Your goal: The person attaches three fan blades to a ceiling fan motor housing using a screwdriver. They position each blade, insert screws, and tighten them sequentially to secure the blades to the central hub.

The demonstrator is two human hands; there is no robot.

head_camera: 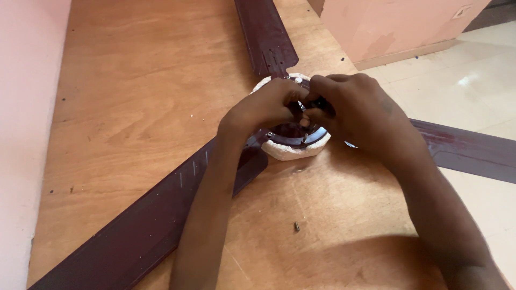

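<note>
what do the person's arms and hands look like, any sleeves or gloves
Both arms are bare up to the frame edge: no sleeves, gloves, watch or bracelet in view. The left hand and right hand are bare, and no rings show. A faint dark mark sits on the back of the right hand; what it is cannot be told.

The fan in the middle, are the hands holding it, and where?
Both the left hand and the right hand grip the fan's hub at its centre; what the fingertips pinch there cannot be told.
</note>
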